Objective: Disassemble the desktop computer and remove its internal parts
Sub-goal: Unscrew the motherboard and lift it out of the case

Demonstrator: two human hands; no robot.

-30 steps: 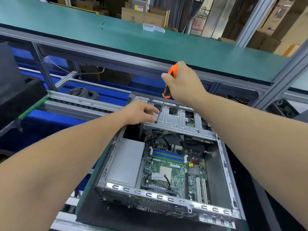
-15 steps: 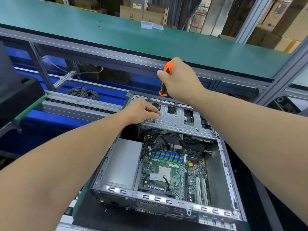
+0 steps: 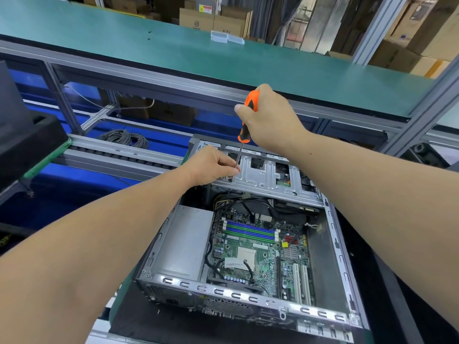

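Observation:
An open desktop case (image 3: pixel 335 247) lies on its side in front of me. Inside it I see a green motherboard (image 3: pixel 255 254), a grey power supply (image 3: pixel 186 242) on the left and a silver drive cage (image 3: pixel 268 177) at the far end. My right hand (image 3: pixel 270 120) grips an orange-handled screwdriver (image 3: pixel 244 131) held upright, its tip on the left end of the cage. My left hand (image 3: pixel 211 165) rests on the cage with its fingertips pinching the shaft near the tip.
A green shelf (image 3: pixel 173 50) runs overhead behind the case, with a small clear box (image 3: pixel 219 36) on it. A roller conveyor (image 3: pixel 119 152) and a coil of grey cable (image 3: pixel 124 137) lie to the left. A black block (image 3: pixel 27 137) stands at far left.
The screwdriver and both hands have stayed at the left end of the drive cage. The left fingertips have closed in on the shaft near its tip. The view shifted slightly.

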